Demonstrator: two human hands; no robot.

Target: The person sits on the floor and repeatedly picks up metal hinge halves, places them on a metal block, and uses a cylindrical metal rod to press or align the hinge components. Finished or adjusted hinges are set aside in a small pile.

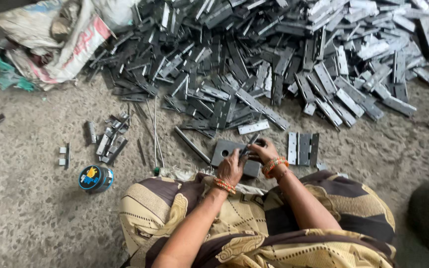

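Both hands (230,167) (265,150) over grey block (223,149), fingers seemingly closed around hinge piece (248,150).

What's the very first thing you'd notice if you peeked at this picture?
A huge heap of grey metal hinge plates sprawls across the top of the concrete floor. Just below it, the left hand and right hand, both wearing orange bangles, meet over a flat metal block. A small round blue tin stands off to the left.
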